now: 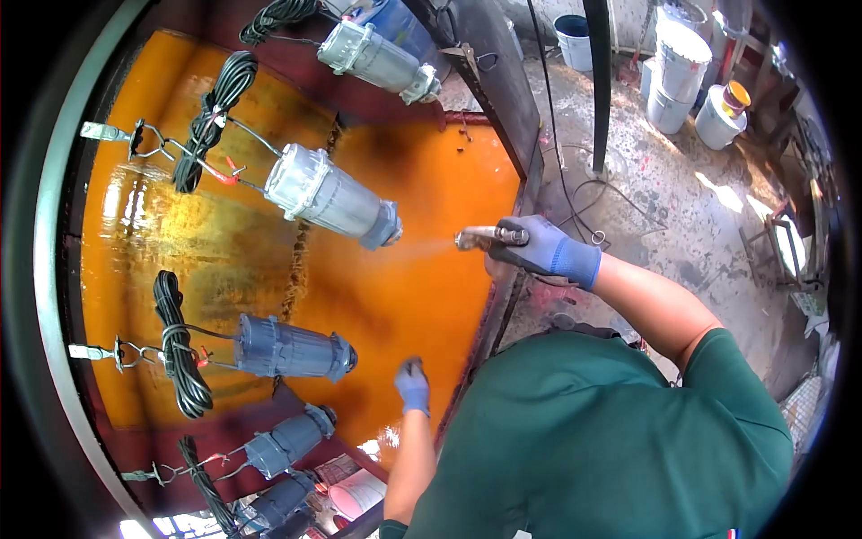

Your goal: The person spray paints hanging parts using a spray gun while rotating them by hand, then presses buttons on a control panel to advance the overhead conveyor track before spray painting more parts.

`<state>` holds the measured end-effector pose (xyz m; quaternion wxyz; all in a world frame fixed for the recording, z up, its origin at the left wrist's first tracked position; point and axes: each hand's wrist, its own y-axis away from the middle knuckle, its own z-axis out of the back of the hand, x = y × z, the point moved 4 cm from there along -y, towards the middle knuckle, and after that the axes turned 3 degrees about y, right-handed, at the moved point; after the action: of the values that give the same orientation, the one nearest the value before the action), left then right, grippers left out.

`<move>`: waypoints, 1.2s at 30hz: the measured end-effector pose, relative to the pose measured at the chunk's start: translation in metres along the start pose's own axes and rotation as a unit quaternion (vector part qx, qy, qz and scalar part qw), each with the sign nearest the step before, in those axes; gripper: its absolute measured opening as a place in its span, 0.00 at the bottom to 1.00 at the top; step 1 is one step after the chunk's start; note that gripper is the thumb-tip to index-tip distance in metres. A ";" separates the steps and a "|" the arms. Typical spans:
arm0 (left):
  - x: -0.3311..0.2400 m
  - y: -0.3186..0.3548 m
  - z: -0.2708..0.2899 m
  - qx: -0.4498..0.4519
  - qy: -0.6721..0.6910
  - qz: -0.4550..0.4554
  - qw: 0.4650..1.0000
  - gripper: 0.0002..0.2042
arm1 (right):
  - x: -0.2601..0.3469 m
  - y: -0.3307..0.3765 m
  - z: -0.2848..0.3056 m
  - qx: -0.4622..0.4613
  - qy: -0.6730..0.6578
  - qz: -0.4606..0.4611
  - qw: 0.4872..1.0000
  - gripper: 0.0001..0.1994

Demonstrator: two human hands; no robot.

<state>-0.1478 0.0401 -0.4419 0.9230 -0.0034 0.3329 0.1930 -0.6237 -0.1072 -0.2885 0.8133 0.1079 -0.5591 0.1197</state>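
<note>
Green shirt [575, 440] takes up the near end, and past it the right hand [539, 248] is wrapped round a spray gun [486, 237] misting toward the pale grey cylinder [330, 194] hanging to its left. Left hand [412, 386] looks loosely curled, can't tell if it's holding anything, with a blue-grey cylinder [289, 347] hanging left of it and an orange panel [426, 184] beyond both.
</note>
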 end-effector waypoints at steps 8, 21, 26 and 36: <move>0.237 0.184 -0.029 0.169 -0.140 0.147 0.964 0.16 | 0.018 -0.009 -0.003 0.015 0.019 -0.002 1.000 0.16; 0.216 0.215 -0.028 0.198 -0.100 0.193 0.956 0.17 | 0.021 -0.049 -0.005 -0.076 -0.101 -0.038 0.991 0.15; 0.148 0.115 -0.026 0.078 -0.042 0.098 0.991 0.17 | 0.042 -0.054 -0.007 0.069 0.026 0.017 0.997 0.15; -0.366 -0.093 0.140 -0.159 0.020 -0.375 0.913 0.29 | 0.027 -0.054 0.013 -0.030 0.093 0.005 0.995 0.16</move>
<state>-0.2860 -0.1571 -0.1187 0.9078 -0.2787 0.2908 -0.1169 -0.6086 -0.1600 -0.2609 0.8643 0.0692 -0.4845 0.1163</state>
